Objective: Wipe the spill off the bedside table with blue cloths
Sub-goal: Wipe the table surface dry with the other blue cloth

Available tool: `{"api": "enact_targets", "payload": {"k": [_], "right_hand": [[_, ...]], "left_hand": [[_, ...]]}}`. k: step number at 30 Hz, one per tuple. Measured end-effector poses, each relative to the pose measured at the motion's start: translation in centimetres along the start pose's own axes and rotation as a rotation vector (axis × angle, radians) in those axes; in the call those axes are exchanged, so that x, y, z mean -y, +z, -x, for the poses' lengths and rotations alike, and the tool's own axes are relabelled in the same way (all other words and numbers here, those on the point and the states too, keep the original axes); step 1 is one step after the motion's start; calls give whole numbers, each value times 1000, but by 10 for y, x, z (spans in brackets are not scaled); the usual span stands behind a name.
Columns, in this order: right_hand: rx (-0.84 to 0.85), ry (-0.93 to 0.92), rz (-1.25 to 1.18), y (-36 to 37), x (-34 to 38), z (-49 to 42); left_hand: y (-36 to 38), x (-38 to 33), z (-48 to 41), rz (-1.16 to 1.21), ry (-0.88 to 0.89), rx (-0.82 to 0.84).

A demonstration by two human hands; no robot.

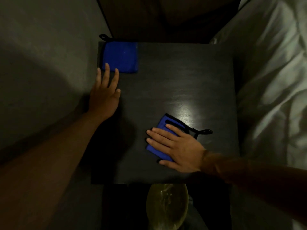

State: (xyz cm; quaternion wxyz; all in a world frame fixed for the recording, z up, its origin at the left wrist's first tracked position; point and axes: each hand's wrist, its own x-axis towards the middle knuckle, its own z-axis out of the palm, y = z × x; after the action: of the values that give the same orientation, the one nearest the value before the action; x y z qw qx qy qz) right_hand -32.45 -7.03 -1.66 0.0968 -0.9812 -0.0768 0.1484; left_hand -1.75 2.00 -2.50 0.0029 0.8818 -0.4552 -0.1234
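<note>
A dark square bedside table (pixel 191 77) fills the middle of the view. One folded blue cloth (pixel 122 57) with a black loop lies at its far left corner. My left hand (pixel 105 95) lies flat with fingers spread, its fingertips touching that cloth's near edge. A second blue cloth (pixel 162 124), edged in black with a black loop to the right, sits near the front of the table. My right hand (pixel 176 146) presses flat on top of it with fingers spread. A bright glare shows on the tabletop just beyond this cloth. No spill can be made out.
A bed with white sheets (pixel 269 80) borders the table on the right. Grey carpet (pixel 41 55) lies to the left. A dark headboard or wall panel (pixel 157 17) stands behind the table. A pale rounded object (pixel 167 205) sits below the table's front edge.
</note>
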Motion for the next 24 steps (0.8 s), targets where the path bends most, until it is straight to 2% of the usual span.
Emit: {"api": "enact_targets", "payload": {"k": [7, 11, 15, 21, 24], "right_hand": [[29, -77, 39, 4, -36, 32], [53, -55, 52, 7, -52, 54], [39, 55, 63, 13, -63, 82], [-39, 320, 58, 19, -55, 112], [-39, 374, 61, 20, -51, 115]], "left_hand": [[-2, 0, 1, 50, -1, 25], [-2, -1, 1, 39, -45, 38], [-4, -2, 3, 66, -50, 44], [-5, -2, 1, 84, -54, 75], [-7, -2, 1, 100, -78, 88]]}}
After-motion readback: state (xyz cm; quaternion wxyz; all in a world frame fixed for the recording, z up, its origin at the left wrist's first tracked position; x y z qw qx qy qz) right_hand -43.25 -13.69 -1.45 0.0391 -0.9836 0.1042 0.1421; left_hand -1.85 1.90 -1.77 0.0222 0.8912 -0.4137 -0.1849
